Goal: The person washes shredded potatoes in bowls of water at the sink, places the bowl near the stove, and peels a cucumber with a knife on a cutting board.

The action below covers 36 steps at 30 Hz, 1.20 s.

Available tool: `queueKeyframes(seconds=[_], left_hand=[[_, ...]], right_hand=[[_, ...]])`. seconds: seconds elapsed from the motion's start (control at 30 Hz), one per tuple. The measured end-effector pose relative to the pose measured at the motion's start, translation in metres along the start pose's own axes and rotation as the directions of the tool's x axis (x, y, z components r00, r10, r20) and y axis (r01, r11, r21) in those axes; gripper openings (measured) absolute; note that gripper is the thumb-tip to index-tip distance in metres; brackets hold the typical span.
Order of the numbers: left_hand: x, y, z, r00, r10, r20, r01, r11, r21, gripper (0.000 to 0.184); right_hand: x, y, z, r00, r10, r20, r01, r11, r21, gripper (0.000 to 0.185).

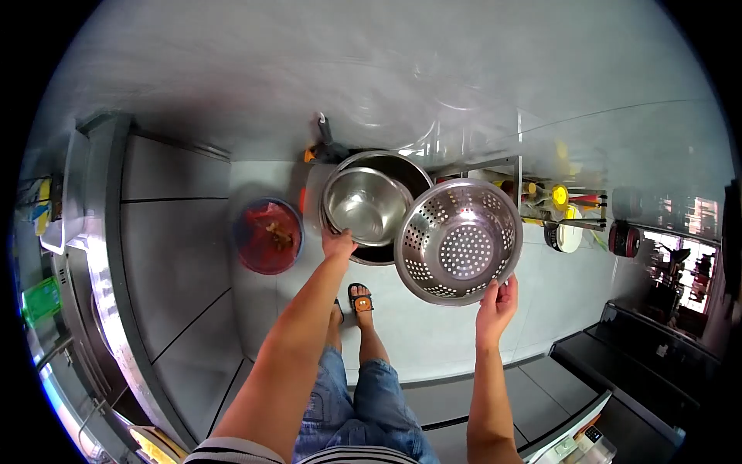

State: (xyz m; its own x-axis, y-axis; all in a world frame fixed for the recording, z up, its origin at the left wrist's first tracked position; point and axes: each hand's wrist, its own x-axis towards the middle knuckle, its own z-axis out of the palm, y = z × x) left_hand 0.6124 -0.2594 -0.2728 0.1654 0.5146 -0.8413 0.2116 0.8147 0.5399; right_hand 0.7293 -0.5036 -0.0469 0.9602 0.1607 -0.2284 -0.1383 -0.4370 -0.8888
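My left hand is closed on the lower left rim of a plain steel bowl. That bowl lies over a larger, dark-looking steel pot, whose rim shows behind and below it. My right hand pinches the lower right rim of a steel colander with round holes. The colander is tilted toward me, and its left edge overlaps the pot in view; whether they touch I cannot tell. Both the bowl and the colander look empty inside.
On the floor at left stands a bin with a red liner and some scraps. A black-handled tool is behind the pot. To the right is a rack with bottles. Grey cabinets line the left side.
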Motion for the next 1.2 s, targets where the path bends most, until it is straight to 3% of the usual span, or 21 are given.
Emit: queueKeyframes(seconds=[0.07,0.13,0.17,0.3,0.4,0.43,0.53,0.57,0.6,0.63,0.67,0.73,0.8,0.87,0.9,0.93,1.0,1.07,1.13,1.2], left_hand=[[-0.032,0.026,-0.010,0.951,0.309,0.030,-0.306,0.919,0.249,0.061],[-0.070,0.054,-0.027,0.808,0.578,0.114,-0.557,0.686,0.468,0.063],[-0.087,0.064,-0.037,0.715,0.687,0.127,-0.672,0.625,0.397,0.060],[-0.136,0.083,-0.094,0.658,0.742,0.130,-0.717,0.563,0.411,0.058],[-0.156,0.080,-0.137,0.678,0.735,0.017,-0.686,0.624,0.374,0.059],[-0.161,0.077,-0.152,0.702,0.711,-0.051,-0.652,0.669,0.356,0.059],[-0.189,0.080,-0.184,0.735,0.640,-0.223,-0.577,0.764,0.289,0.058],[-0.199,0.081,-0.195,0.749,0.609,-0.259,-0.560,0.792,0.243,0.058],[-0.209,0.084,-0.205,0.761,0.578,-0.294,-0.545,0.816,0.194,0.058],[-0.216,0.085,-0.214,0.755,0.579,-0.308,-0.578,0.809,0.104,0.057],[-0.224,0.087,-0.224,0.745,0.581,-0.328,-0.611,0.791,0.014,0.056],[-0.249,0.102,-0.242,0.760,0.540,-0.362,-0.614,0.778,-0.128,0.054],[-0.301,0.128,-0.260,0.809,0.446,-0.383,-0.556,0.793,-0.250,0.053],[-0.332,0.141,-0.294,0.810,0.434,-0.395,-0.564,0.760,-0.322,0.051],[-0.351,0.150,-0.306,0.796,0.423,-0.433,-0.590,0.701,-0.401,0.052],[-0.366,0.155,-0.322,0.784,0.408,-0.467,-0.612,0.633,-0.475,0.052],[-0.381,0.156,-0.365,0.775,0.383,-0.502,-0.631,0.499,-0.594,0.053],[-0.392,0.153,-0.413,0.768,0.379,-0.517,-0.637,0.357,-0.684,0.053],[-0.419,0.165,-0.451,0.795,0.284,-0.537,-0.605,0.306,-0.735,0.047],[-0.394,0.148,-0.507,0.797,0.238,-0.555,-0.596,0.169,-0.785,0.036]], right_hand=[[0.001,-0.003,0.000,1.000,-0.005,0.013,0.004,1.000,0.023,0.036],[0.009,0.008,0.011,0.998,-0.058,0.021,0.056,0.996,0.072,0.037],[0.013,0.012,0.018,0.996,-0.083,0.032,0.081,0.996,0.048,0.037],[0.037,0.024,0.060,0.986,-0.014,0.164,0.000,0.996,0.087,0.037],[0.062,0.062,0.094,0.952,0.125,0.278,-0.204,0.940,0.275,0.036],[0.071,0.079,0.098,0.909,0.178,0.377,-0.290,0.920,0.263,0.049],[0.056,0.065,0.110,0.822,0.506,0.261,-0.482,0.862,-0.155,0.066],[0.056,0.061,0.112,0.745,0.595,0.303,-0.520,0.801,-0.297,0.081],[0.071,0.104,0.118,0.768,0.510,0.386,-0.328,0.832,-0.447,0.081],[0.060,0.100,0.128,0.795,0.208,0.570,0.085,0.892,-0.443,0.082],[0.048,0.095,0.138,0.721,-0.120,0.682,0.483,0.794,-0.370,0.084],[-0.039,-0.058,0.145,0.430,-0.269,0.862,0.743,0.648,-0.168,0.084],[-0.099,-0.132,0.162,0.169,-0.456,0.874,0.842,0.528,0.112,0.088],[-0.151,-0.201,0.178,0.009,-0.473,0.881,0.790,0.544,0.284,0.091],[-0.166,-0.220,0.191,-0.116,-0.527,0.842,0.852,0.383,0.358,0.088],[-0.187,-0.244,0.198,-0.116,-0.521,0.846,0.810,0.444,0.385,0.076],[-0.227,-0.280,0.226,-0.249,-0.591,0.768,0.803,0.317,0.504,0.065],[-0.282,-0.321,0.256,-0.330,-0.545,0.771,0.742,0.356,0.569,0.059],[-0.345,-0.359,0.297,-0.571,-0.607,0.553,0.671,0.043,0.740,0.061],[-0.415,-0.387,0.338,-0.648,-0.496,0.577,0.643,0.049,0.764,0.062]])
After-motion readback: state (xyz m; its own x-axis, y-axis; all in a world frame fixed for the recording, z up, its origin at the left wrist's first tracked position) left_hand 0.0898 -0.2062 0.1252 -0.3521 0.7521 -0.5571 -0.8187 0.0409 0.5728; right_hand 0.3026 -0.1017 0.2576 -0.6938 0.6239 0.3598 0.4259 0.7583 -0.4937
